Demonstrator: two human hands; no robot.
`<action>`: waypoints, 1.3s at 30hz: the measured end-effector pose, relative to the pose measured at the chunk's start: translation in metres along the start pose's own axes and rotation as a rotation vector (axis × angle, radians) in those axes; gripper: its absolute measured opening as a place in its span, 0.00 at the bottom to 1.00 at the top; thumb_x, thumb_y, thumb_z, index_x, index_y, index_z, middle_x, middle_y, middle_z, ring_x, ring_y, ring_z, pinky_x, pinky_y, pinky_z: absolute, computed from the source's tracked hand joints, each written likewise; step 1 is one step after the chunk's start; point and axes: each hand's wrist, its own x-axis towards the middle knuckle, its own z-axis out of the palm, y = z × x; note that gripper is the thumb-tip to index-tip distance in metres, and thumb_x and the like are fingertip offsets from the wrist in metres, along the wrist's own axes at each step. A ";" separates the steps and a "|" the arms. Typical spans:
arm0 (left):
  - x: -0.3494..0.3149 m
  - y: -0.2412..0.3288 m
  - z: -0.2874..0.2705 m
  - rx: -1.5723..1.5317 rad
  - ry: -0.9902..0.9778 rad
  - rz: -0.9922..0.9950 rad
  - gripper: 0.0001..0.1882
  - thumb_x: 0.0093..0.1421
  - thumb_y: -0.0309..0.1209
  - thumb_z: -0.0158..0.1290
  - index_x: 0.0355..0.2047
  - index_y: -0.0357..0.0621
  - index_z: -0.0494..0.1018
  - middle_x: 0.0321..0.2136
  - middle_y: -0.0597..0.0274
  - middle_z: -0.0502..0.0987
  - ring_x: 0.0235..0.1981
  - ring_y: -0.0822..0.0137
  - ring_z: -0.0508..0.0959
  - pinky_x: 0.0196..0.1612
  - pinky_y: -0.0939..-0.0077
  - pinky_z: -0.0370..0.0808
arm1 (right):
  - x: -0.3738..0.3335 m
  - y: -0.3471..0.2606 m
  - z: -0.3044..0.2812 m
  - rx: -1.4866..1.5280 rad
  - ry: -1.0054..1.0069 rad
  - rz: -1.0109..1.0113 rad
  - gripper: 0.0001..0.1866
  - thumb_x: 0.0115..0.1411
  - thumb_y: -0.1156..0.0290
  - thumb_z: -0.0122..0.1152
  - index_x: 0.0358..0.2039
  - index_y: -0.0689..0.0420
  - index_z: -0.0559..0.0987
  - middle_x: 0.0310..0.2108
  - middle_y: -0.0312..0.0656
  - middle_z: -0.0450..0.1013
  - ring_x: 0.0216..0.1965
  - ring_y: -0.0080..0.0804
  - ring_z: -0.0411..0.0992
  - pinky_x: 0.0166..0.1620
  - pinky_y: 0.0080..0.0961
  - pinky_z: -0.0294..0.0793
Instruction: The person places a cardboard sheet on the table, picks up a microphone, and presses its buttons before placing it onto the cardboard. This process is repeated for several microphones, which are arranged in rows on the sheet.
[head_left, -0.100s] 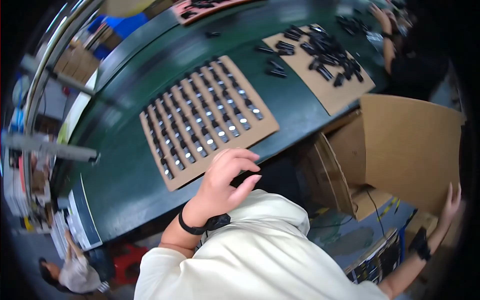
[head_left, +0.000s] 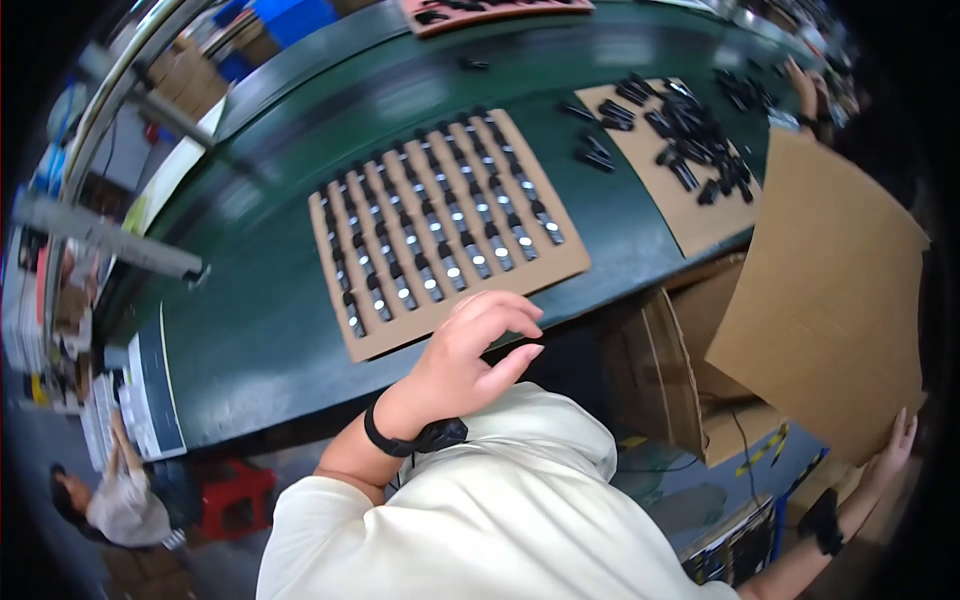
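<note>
My left hand (head_left: 478, 350) hovers in front of my body, near the front edge of the table. Its fingers are loosely curled, thumb apart, with nothing between them. Just beyond it, a cardboard sheet (head_left: 400, 338) carries neat rows of small black cylindrical parts (head_left: 430, 235) with shiny silvery ends. Far to the right, my right hand (head_left: 890, 455) grips the lower edge of a large brown cardboard sheet (head_left: 825, 300). The sheet stands tilted above an open carton (head_left: 680, 380); the fingers behind it are partly hidden.
Black parts (head_left: 690, 140) lie heaped on another cardboard sheet (head_left: 690, 235) at the right of the green table (head_left: 240, 370). A pink tray (head_left: 500, 15) stands at the back. A co-worker's hand (head_left: 803, 88) is at the far right; another person (head_left: 125, 505) sits lower left by a red stool (head_left: 235, 500).
The cardboard sheet in my right hand has tilted, its upper edge rising and its lower left corner swinging over the carton. The table scene has shifted right as my view turned.
</note>
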 end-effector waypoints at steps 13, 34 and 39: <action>-0.051 -0.020 -0.089 -0.770 0.608 -0.398 0.20 0.65 0.28 0.54 0.55 0.32 0.68 0.41 0.61 0.77 0.38 0.75 0.77 0.39 0.78 0.76 | -0.064 -0.186 0.423 0.599 -1.052 0.102 0.16 0.69 0.71 0.52 0.54 0.64 0.70 0.49 0.41 0.73 0.52 0.28 0.70 0.57 0.25 0.67; -0.106 -0.104 -0.118 -0.403 0.607 -0.912 0.16 0.62 0.24 0.55 0.50 0.33 0.70 0.28 0.69 0.74 0.29 0.79 0.76 0.32 0.83 0.76 | -0.113 -0.196 0.546 0.163 -1.462 -0.007 0.26 0.54 0.73 0.69 0.52 0.58 0.68 0.45 0.36 0.71 0.48 0.25 0.68 0.56 0.26 0.66; -0.119 -0.118 -0.117 -0.327 0.592 -0.898 0.19 0.62 0.24 0.55 0.53 0.32 0.68 0.36 0.64 0.75 0.41 0.74 0.76 0.44 0.79 0.75 | -0.115 -0.190 0.554 0.146 -1.474 0.004 0.27 0.53 0.73 0.69 0.52 0.58 0.68 0.46 0.36 0.70 0.50 0.25 0.67 0.56 0.26 0.65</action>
